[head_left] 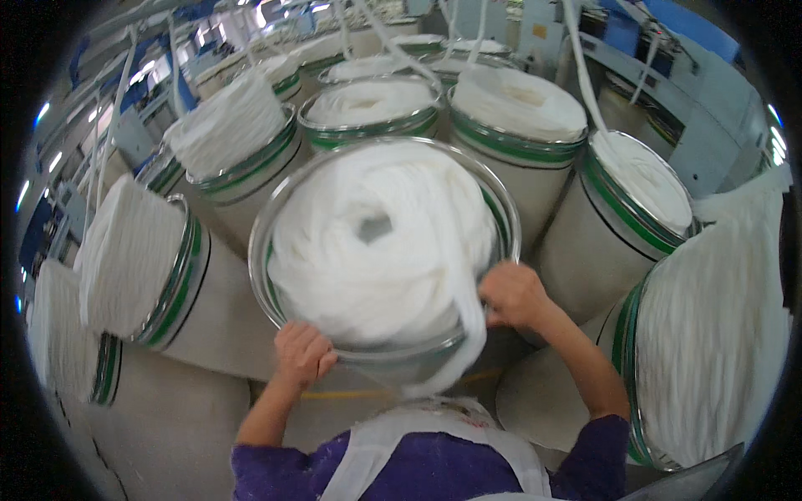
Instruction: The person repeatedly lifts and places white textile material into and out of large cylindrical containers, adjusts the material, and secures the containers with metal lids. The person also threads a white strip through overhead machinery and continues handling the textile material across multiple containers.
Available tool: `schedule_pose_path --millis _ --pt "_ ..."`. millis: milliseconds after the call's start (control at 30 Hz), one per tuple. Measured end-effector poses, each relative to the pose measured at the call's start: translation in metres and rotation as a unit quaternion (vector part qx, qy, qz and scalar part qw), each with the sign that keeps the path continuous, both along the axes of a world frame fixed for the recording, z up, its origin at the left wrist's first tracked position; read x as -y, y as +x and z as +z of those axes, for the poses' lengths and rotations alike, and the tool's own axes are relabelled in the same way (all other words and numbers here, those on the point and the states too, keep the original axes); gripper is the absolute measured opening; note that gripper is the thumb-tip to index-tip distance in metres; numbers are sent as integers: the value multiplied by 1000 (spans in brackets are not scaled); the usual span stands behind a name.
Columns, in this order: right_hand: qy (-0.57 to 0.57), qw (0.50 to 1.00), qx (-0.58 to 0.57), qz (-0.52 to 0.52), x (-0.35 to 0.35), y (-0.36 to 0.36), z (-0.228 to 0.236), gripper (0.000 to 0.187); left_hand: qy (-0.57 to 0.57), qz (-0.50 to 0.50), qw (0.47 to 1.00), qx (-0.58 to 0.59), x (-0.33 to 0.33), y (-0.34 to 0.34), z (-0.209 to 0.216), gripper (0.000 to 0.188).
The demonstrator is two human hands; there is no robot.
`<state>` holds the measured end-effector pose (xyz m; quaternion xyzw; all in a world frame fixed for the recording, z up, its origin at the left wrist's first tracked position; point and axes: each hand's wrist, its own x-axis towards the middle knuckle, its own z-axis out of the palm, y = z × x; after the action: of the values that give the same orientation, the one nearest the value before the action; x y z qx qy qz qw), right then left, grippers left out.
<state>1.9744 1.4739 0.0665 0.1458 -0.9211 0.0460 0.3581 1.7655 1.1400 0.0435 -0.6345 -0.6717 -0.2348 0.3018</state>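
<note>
The middle can (257,250), a wide pale drum with a bright metal rim and a green band, stands directly in front of the person and serves as the reference for all positions. It contains a thick white coil of fibre (376,288) with a hole near its centre. The left hand (303,355) is closed over the rim at the near left of the middle can, knuckles up. The right hand (516,294) is curled at the rim on the near right side, gripping it; whether its fingers also catch any fibre cannot be told owing to blur. A loose strand (473,321) runs from the coil over the near rim of the middle can, just beside the right hand, and hangs down outside. To the left of the middle can is a tilted-looking can (217,288) with a tall fibre stack (132,259) protruding beyond its rim. Behind the middle can is a further can (372,131); behind and to the right, another (518,152) holds a ring-shaped coil (522,102). To the right of the middle can is a filled can (585,230), with a hanging strand (582,71) reaching down to it. A yellow floor line (355,394) shows on the near side of the middle can.
</note>
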Motion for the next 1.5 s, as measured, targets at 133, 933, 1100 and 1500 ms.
schedule_pose_path --millis 133,933,1100,1500 --pt "-14 998 51 -22 -39 -72 -16 27 43 82 991 -100 -13 -5 1 29" --pt "-32 993 53 100 -39 -286 -6 49 -64 70 754 650 -229 -77 -136 43" --pt "-69 964 138 217 -76 -284 25 54 -204 -10 660 723 -127 -53 -62 34" --pt "145 979 134 -59 -240 -421 105 51 -24 341 705 621 -157 -49 174 13"
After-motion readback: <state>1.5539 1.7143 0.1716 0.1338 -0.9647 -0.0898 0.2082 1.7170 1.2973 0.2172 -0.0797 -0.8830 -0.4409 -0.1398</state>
